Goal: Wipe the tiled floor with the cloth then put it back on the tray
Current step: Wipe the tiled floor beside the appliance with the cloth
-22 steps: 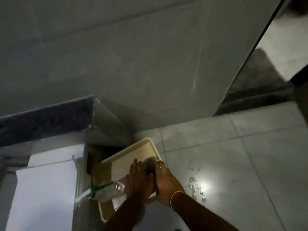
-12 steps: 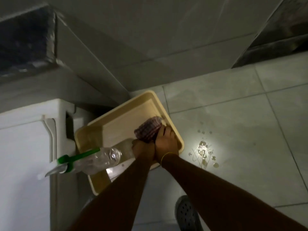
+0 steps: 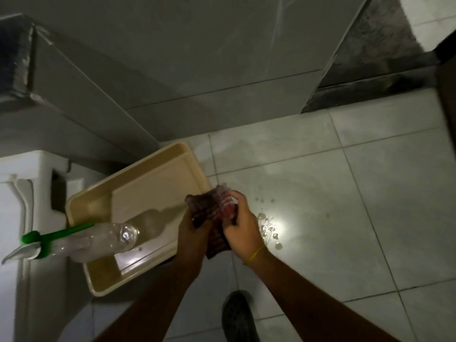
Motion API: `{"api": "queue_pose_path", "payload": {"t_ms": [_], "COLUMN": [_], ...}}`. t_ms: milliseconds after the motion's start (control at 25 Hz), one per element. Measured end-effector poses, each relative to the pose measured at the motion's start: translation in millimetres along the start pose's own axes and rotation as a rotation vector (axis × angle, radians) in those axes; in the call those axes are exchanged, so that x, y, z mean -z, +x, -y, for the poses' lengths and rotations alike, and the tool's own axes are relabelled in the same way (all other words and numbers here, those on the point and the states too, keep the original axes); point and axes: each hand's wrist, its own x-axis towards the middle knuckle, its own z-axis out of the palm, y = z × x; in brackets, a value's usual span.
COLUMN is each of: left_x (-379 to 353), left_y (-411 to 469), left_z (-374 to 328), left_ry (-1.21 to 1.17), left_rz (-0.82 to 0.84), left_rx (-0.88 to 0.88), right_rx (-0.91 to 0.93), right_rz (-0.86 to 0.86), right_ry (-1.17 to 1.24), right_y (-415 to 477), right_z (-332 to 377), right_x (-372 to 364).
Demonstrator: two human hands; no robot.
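The dark checked cloth is hanging bunched between both hands, lifted clear just off the right edge of the cream tray. The left hand and right hand are each curling their fingers around it. Droplets are glistening on the tiled floor just right of the hands. This looks like the pick-up step; next, the cloth needs lowering onto those droplets.

My arms are bare to the lower edge of the frame, with no sleeves. A thin yellow band circles my right wrist. At bottom centre, I wear a dark perforated clog.
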Motion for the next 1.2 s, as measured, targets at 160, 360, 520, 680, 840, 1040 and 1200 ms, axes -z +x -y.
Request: {"api": "queue_pose_path", "payload": {"t_ms": [160, 360, 520, 680, 840, 1040, 1200], "left_x": [-82, -148, -153, -105, -70, -77, -74], "left_y": [-25, 4, 30, 59, 87, 88, 89], "left_z": [81, 238, 327, 386, 422, 432, 427], "left_ry": [0.245, 0.505, 0.655, 1.087, 1.271, 1.272, 1.265], "left_rz": [0.162, 0.290, 0.387, 0.062, 0.074, 0.028, 0.091], "left_rx": [-0.092, -0.066, -0.084, -0.377, -0.314, -0.332, -0.305], "right_rx": [-0.013, 0.005, -0.068, 0.083, 0.251, 0.353, 0.286], "right_rz": [-0.056, -0.113, -0.217, -0.095, 0.004, -0.079, -0.015], "right_ry": [-0.087, -0.382, -0.653, -1.005, -1.044, -1.142, -1.097], "right_y": [-25, -15, 1, 3, 70, 149, 78], "right_z": [-98, -272, -381, -434, -447, -421, -454], "right_x": [75, 87, 59, 33, 35, 43, 41]}}
